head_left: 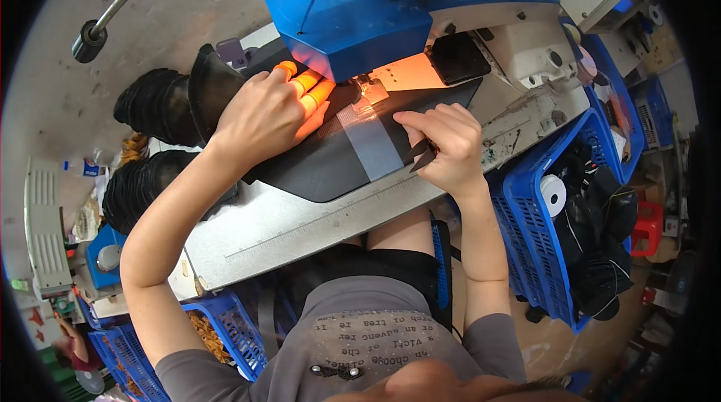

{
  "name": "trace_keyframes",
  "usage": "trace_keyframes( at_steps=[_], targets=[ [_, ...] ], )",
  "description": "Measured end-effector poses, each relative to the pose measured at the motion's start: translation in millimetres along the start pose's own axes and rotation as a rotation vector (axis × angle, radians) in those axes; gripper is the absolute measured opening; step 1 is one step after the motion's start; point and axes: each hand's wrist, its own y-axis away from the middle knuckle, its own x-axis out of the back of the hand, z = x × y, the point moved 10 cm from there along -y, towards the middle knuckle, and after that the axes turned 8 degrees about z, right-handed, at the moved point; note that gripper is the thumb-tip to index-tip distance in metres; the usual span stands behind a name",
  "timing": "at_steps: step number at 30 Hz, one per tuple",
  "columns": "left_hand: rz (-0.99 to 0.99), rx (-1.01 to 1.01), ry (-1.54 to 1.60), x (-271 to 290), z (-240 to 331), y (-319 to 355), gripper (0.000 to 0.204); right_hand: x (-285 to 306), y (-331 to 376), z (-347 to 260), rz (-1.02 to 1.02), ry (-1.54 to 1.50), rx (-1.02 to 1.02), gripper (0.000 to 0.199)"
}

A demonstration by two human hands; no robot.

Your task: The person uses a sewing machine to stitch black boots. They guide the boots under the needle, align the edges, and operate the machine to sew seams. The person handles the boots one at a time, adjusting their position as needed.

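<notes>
Left hand (pixel 274 105), fingers extended, rests on a smooth, angular black panel (pixel 315 173) crossed by a grey strip (pixel 378 152); right hand (pixel 451 143), curled, grips a dark, pointed tool (pixel 423 155).

This was a workshop, and it looked like one for sewing. A big blue machine (pixel 345 22) had a warm light (pixel 409 73) shining over a flat black piece (pixel 300 173). It stood on a pale surface (pixel 255 223) with ruler marks (pixel 330 220) near the edge. Thick stacks of black pieces (pixel 154 107) lay to the left. Blue plastic baskets (pixel 528 240) held lots of black things (pixel 582 240) and a white reel (pixel 553 193).
</notes>
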Motion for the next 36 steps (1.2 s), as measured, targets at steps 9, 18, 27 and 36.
trace_keyframes(
  at_steps=[9, 18, 27, 36],
  targets=[
    [0.123, 0.134, -0.033, 16, 12, -6, 0.029, 1, 1, 1, 0.032, -0.002, 0.005, 0.035],
    [0.028, 0.466, -0.126, 18, 26, -4, 0.032, 0, 2, 2, 0.022, -0.023, 0.004, 0.035],
    [0.06, 0.707, -0.23, 27, 40, -13, 0.024, 2, 2, 1, 0.041, -0.004, -0.01, 0.036],
    [0.002, 0.684, -0.301, 13, 26, -6, 0.032, -5, -7, -3, -0.279, -0.066, -0.229, 0.03]
  ],
)
